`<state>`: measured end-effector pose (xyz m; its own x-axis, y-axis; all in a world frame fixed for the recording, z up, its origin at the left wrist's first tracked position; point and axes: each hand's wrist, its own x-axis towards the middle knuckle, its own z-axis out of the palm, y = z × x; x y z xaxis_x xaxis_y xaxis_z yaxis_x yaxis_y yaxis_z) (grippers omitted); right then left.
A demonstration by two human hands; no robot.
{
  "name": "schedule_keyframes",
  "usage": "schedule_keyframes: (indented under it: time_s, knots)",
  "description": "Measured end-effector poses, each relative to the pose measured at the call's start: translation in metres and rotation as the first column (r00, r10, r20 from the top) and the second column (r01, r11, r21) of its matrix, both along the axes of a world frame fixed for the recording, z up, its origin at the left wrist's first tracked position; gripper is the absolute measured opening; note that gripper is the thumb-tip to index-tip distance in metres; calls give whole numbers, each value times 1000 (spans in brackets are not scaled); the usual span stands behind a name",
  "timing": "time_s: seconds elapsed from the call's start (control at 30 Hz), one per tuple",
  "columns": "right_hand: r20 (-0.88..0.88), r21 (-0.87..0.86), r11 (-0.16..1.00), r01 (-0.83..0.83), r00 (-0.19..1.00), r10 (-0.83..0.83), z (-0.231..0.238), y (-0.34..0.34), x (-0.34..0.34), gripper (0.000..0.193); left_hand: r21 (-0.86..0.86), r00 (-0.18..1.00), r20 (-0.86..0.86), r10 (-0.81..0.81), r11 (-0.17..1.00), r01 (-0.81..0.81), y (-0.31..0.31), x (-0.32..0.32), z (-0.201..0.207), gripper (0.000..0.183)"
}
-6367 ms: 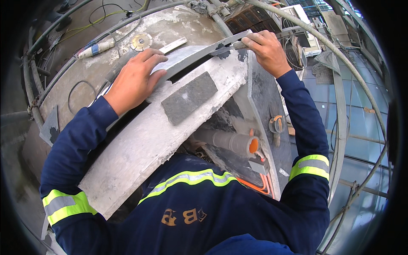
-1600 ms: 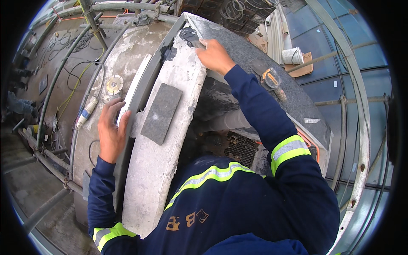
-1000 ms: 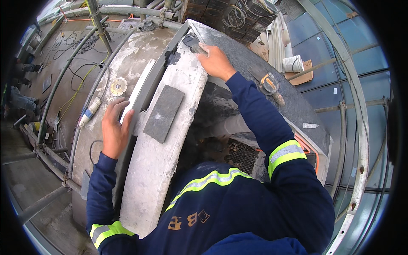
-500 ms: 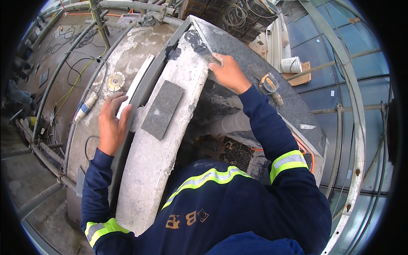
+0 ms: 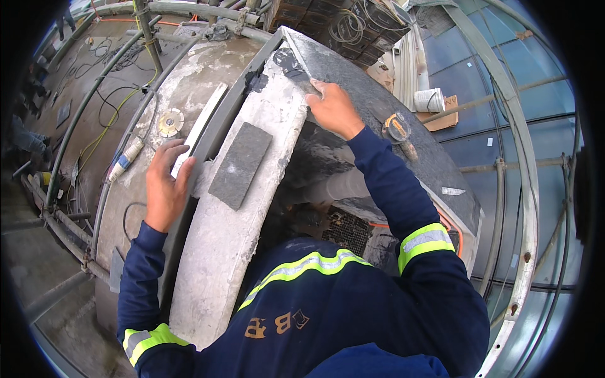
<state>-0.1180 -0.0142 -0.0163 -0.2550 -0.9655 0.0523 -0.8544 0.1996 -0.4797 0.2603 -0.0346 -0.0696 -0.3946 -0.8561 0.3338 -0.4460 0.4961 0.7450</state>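
The right hand (image 5: 335,108) was closed, thumb and fingers pinching a thin grey tool (image 5: 303,76) whose flat end showed just beyond the fingertips; the handle was mostly hidden by the grip. The tool lay over the far end of a long pale ledge (image 5: 214,264), just beside a smeared dark patch (image 5: 287,62) that sat farther from the person than the hand did. The left hand (image 5: 166,187) was spread, its thumb held apart from its curved fingers, at the near end of a narrow white strip (image 5: 203,118) and beside a long grey slab (image 5: 222,130) standing along the ledge's left side; whether the fingertips pressed on either could not be told. The two hands were well apart, so the tool was in the right hand's grip and well away from the left. Between them, a rectangular grey block (image 5: 241,165) lay flat on the ledge, touched by neither hand. Beyond the left hand, a pale round disc (image 5: 171,123) showed near the strip, with a white-and-blue cylindrical piece (image 5: 126,160) to its left. To the right of the right hand, a rounded orange-and-grey tool (image 5: 397,128) rested on a dark stone slab (image 5: 384,94). Below the right forearm, a grey pipe (image 5: 334,189) ran through the opening beside the ledge.
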Motion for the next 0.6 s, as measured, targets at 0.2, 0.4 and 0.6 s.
schedule_keyframes:
  time_s: [0.2,0.4,0.6]
  knots:
    - [-1,-53,999,-2,1000,2,-10,12,1,57,-7,1000,5,0,1000,0,0,0,0,24]
    - [15,-48,999,-5,1000,6,-12,-5,-2,57,7,1000,9,-1,1000,1,-1,1,-2,25]
    - [242,-14,999,45,969,-41,-1,-22,-4,58,0,1000,27,-6,1000,6,-1,0,2,25]
